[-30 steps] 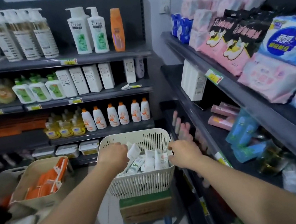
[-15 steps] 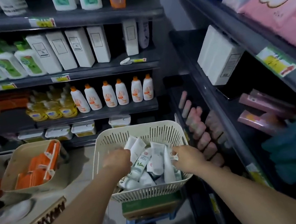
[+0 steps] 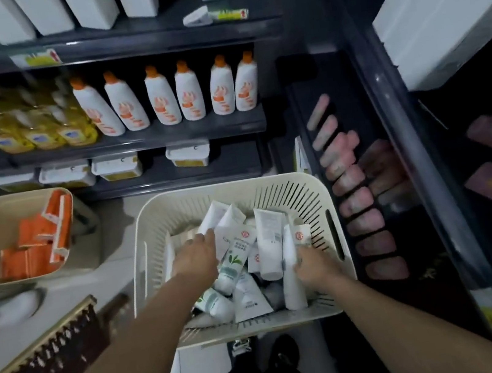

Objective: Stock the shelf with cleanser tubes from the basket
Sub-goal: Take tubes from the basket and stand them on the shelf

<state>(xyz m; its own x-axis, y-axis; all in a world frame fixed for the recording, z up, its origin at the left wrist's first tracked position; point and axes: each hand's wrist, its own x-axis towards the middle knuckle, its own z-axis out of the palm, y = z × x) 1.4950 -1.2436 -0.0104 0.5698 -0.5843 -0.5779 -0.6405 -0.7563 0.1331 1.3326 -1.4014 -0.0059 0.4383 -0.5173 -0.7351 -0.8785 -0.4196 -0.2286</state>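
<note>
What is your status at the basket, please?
Left hand rests on the tubes in the basket. Right hand grips a white tube, not yet lifted. Pink tubes line the shelf at right.

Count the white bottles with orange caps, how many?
6 orange-capped bottles, in one row on the shelf, right of the yellow bottles; more may hide behind.

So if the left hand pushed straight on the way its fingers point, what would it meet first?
The left hand points toward the far side of the basket. Its fingertips seem to touch the white cleanser tubes leaning there, so those come first, then likely the far wall.
</note>
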